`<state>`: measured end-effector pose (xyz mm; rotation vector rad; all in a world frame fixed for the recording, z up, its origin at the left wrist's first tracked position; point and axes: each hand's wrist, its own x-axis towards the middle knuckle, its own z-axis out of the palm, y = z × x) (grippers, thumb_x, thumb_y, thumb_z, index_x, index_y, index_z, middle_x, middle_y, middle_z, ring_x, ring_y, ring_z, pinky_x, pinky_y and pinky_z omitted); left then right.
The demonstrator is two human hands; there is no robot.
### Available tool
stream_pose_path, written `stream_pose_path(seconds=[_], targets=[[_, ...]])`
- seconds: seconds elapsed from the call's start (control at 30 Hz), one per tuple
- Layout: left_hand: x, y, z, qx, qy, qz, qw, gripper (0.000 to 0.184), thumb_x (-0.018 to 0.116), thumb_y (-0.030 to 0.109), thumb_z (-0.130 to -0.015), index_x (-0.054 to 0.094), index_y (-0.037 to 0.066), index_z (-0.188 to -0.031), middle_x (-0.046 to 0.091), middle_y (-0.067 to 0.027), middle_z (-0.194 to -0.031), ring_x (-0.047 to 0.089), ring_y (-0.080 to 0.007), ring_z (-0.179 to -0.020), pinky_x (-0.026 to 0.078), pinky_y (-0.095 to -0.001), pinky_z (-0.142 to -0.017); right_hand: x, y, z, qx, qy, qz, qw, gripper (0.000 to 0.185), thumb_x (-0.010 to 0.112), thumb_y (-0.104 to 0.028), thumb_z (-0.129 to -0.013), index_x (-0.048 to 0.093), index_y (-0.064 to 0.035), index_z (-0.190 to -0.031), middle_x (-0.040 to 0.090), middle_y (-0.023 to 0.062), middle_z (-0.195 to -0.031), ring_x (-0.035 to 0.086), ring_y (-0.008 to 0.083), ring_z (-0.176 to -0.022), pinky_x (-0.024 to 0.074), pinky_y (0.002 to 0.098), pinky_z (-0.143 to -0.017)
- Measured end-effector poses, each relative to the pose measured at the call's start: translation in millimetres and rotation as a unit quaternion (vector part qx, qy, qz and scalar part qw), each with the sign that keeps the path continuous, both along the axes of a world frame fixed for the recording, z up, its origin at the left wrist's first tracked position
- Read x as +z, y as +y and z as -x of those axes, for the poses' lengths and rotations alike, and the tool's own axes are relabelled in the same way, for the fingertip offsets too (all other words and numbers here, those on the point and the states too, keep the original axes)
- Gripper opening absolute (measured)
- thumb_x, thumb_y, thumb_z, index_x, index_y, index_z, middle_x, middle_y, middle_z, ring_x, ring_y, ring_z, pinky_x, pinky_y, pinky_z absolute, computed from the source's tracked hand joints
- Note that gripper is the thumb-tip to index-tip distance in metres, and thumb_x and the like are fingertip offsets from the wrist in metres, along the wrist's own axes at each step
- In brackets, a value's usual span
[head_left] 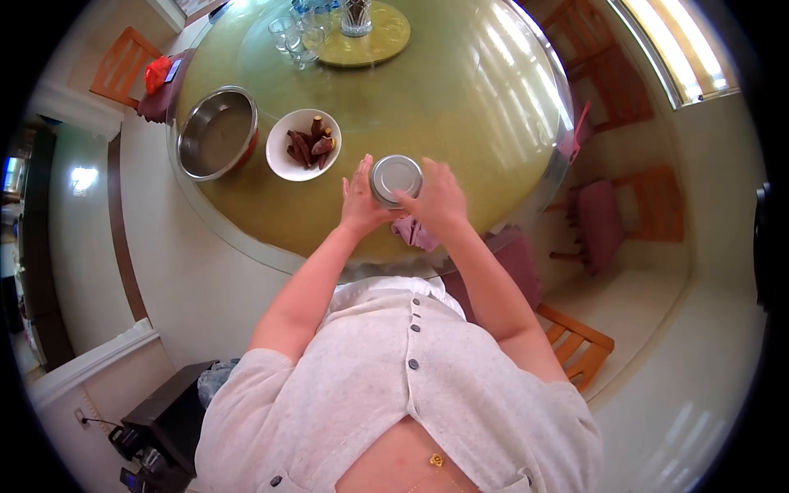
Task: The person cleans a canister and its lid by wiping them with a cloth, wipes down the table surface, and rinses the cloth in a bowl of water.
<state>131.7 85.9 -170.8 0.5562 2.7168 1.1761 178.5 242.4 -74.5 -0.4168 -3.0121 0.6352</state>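
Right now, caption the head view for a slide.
Left hand and right hand around a silver-topped container at a round table, white bowl and basin nearby.

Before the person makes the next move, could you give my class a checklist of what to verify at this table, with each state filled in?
1. Left hand at the container's side: ok.
2. Right hand at its opposite side: ok.
3. White bowl apart from both hands: ok.
4. Drinking glasses well away from the hands: ok.
5. Cloth free of the container: cannot tell, hands partly hide it.
6. Container's contents: cannot tell.
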Motion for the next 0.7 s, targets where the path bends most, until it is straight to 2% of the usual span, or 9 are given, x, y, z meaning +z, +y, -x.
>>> stream_pose_path(seconds=[0.07,0.17,0.3,0.37,0.47,0.6,0.7], targets=[[-9,6,2,-0.002,0.012,-0.025,1.000,0.126,0.086,0.050,-0.047,0.015,0.015,-0.145,0.026,-0.0104,-0.149,0.026,-0.0281,-0.138,0.012,-0.0614,-0.110,10,-16,17,0.034,-0.088,-0.049,0.994,0.094,0.073,-0.055,-0.067,0.038,0.0016,-0.133,0.047,0.0167,-0.124,0.049,0.0287,-0.116,0.0473,0.0370,-0.089],[-9,8,8,-0.002,0.022,-0.055,0.998,0.119,0.086,0.048,-0.047,0.021,0.016,-0.142,0.033,-0.0083,-0.146,0.033,-0.0281,-0.135,0.015,-0.0627,-0.109,10,-26,33,0.040,-0.135,-0.078,0.987,0.100,0.074,-0.057,-0.064,0.037,0.0036,-0.134,0.048,0.0170,-0.121,0.049,0.0296,-0.114,0.0477,0.0363,-0.089],[-8,7,11,-0.023,0.011,-0.071,0.997,0.113,0.086,0.047,-0.048,0.026,0.017,-0.139,0.041,-0.0053,-0.140,0.039,-0.0268,-0.130,0.016,-0.0640,-0.108,9,-29,37,0.037,-0.125,-0.072,0.989,0.092,0.077,-0.054,-0.061,0.043,0.0037,-0.125,0.049,0.0182,-0.118,0.051,0.0308,-0.113,0.0471,0.0370,-0.091],[-11,7,12,-0.025,0.019,-0.080,0.996,0.111,0.086,0.046,-0.048,0.028,0.017,-0.137,0.043,-0.0051,-0.138,0.040,-0.0269,-0.129,0.016,-0.0641,-0.108,13,-25,42,0.063,-0.159,-0.047,0.984,0.085,0.078,-0.048,-0.060,0.045,0.0033,-0.119,0.050,0.0179,-0.116,0.052,0.0314,-0.109,0.0476,0.0373,-0.090],[-6,8,13,-0.021,0.026,-0.081,0.996,0.107,0.086,0.044,-0.047,0.030,0.017,-0.134,0.044,-0.0049,-0.136,0.041,-0.0273,-0.128,0.016,-0.0638,-0.108,10,-20,47,0.110,-0.134,-0.055,0.983,0.078,0.077,-0.042,-0.058,0.047,0.0027,-0.114,0.050,0.0181,-0.114,0.053,0.0321,-0.107,0.0478,0.0376,-0.090],[-6,11,13,-0.005,0.049,-0.085,0.995,0.104,0.088,0.040,-0.047,0.031,0.017,-0.132,0.046,-0.0050,-0.134,0.043,-0.0279,-0.126,0.016,-0.0623,-0.109,10,-15,52,0.148,-0.121,-0.076,0.979,0.078,0.077,-0.040,-0.057,0.046,0.0035,-0.114,0.051,0.0184,-0.113,0.053,0.0321,-0.107,0.0474,0.0379,-0.091],[-11,12,14,-0.004,0.057,-0.085,0.995,0.105,0.088,0.038,-0.047,0.031,0.017,-0.132,0.046,-0.0051,-0.134,0.043,-0.0279,-0.126,0.016,-0.0614,-0.109,9,-13,53,0.169,-0.188,-0.058,0.966,0.082,0.078,-0.042,-0.056,0.046,0.0036,-0.117,0.052,0.0189,-0.114,0.053,0.0318,-0.107,0.0468,0.0383,-0.091]])
